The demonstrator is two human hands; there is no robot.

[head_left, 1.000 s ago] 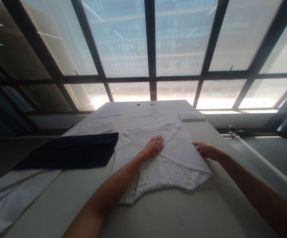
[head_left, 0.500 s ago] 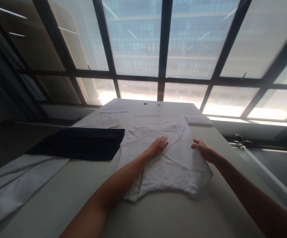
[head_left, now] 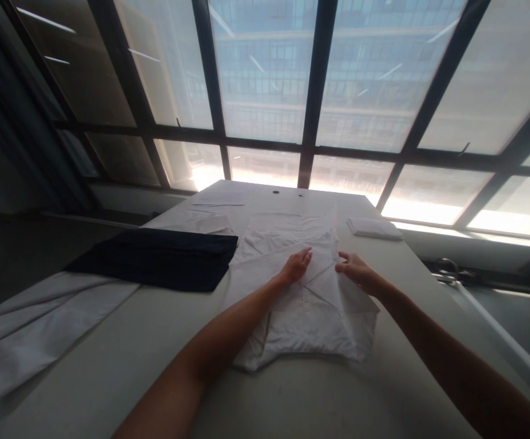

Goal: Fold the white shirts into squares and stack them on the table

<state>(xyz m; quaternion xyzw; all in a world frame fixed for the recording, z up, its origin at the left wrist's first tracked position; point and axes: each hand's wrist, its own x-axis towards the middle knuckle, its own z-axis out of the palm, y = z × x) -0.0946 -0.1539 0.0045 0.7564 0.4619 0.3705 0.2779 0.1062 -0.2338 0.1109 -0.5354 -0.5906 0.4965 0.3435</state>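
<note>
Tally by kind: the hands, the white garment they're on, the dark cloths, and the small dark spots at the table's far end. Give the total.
Hands: 2 (left hand, right hand)
White garment: 1
Dark cloth: 1
Dark spots: 2
Total: 6

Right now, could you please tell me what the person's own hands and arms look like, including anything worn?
The left hand and right hand are ungloved, with no watch or bracelet visible. The left forearm and right forearm are bare, unsleeved. Rings are too small to tell.
</note>
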